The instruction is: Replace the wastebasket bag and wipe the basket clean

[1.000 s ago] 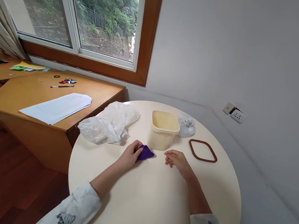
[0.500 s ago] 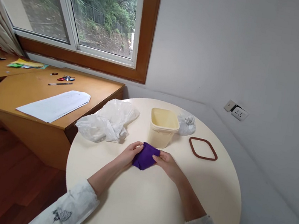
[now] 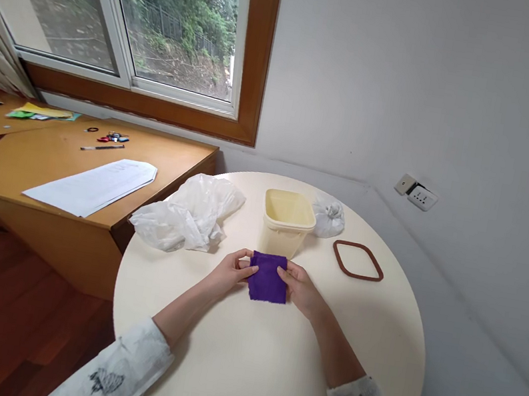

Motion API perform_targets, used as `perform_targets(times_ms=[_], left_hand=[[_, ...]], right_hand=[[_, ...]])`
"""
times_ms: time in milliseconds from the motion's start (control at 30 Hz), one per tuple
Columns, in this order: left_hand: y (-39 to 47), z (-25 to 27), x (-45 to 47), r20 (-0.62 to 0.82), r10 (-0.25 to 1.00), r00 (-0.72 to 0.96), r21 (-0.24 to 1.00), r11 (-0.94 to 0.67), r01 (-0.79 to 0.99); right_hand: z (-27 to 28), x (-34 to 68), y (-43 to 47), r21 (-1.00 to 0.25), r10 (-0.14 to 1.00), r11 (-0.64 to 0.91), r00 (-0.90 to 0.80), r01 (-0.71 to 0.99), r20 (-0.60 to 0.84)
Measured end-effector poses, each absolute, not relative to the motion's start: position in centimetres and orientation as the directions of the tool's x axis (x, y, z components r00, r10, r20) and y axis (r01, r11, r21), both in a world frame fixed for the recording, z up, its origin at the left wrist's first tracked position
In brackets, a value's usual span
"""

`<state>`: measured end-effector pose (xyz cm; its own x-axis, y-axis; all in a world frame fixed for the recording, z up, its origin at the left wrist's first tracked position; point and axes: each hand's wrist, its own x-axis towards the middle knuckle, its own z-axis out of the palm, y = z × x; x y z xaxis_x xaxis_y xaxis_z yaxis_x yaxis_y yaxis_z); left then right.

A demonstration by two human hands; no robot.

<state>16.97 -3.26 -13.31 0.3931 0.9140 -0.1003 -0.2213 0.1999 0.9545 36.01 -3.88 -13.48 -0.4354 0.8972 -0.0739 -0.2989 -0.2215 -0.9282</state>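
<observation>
At the centre of the frame, just below the middle: a square of purple cloth (image 3: 269, 280), frayed along its lower edge, held between two bare hands. Pinched at its left side by the left hand (image 3: 227, 273), thumb on the near face, fingers closed behind; pinched in the same way at its right side by the right hand (image 3: 304, 290). Underneath, filling the lower middle of the frame: a round cream table (image 3: 277, 362). Directly behind the cloth and partly covered by it: an open, pale yellow tub (image 3: 283, 237), impossible to tell whether touching. Left of centre: a crumpled white plastic bag (image 3: 193, 213). Just beside the tub, on its right: a small knotted bag (image 3: 328, 217). Farther right, lying flat: a brown rounded frame (image 3: 360, 277). At middle left: a wooden desk (image 3: 177, 160) with white paper (image 3: 94, 186) and a pen (image 3: 102, 148). At upper left: a window (image 3: 187, 23).
</observation>
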Motion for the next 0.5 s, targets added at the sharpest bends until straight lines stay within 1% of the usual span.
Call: perform_targets(times_ms=[100, 200, 267, 333, 433, 500], left_hand=[[-3.0, -13.2, 16.8, -0.047, 0.947, 0.319, 0.972, 0.117, -0.204], [-2.5, -13.2, 16.6, 0.035, 0.985, 0.168, 0.992, -0.013, -0.129], [-2.1, -13.2, 16.5, 0.091, 0.994, 0.064, 0.993, -0.086, -0.077], [-1.5, -13.3, 16.5, 0.137, 0.991, -0.004, 0.989, -0.137, -0.053], [-0.6, -13.6, 17.0, 0.241, 0.971, -0.008, 0.970, -0.241, -0.017], [-0.2, -13.9, 17.5, 0.287, 0.957, 0.042, 0.957, -0.288, 0.024]], right_hand=[[-12.7, 36.8, -4.0, -0.920, 0.900, -0.262, -0.418, -0.293, -0.123], [-11.9, 37.8, -3.9, -0.911, 0.922, -0.261, -0.363, -0.318, -0.137], [-11.7, 38.5, -3.7, -0.901, 0.949, -0.236, -0.286, -0.365, -0.133], [-11.8, 39.1, -3.4, -0.891, 0.978, -0.189, -0.158, -0.413, -0.134], [-12.2, 39.4, -3.0, -0.897, 0.992, -0.083, 0.045, -0.433, -0.114], [-12.3, 39.3, -2.8, -0.912, 0.992, -0.022, 0.105, -0.409, -0.071]])
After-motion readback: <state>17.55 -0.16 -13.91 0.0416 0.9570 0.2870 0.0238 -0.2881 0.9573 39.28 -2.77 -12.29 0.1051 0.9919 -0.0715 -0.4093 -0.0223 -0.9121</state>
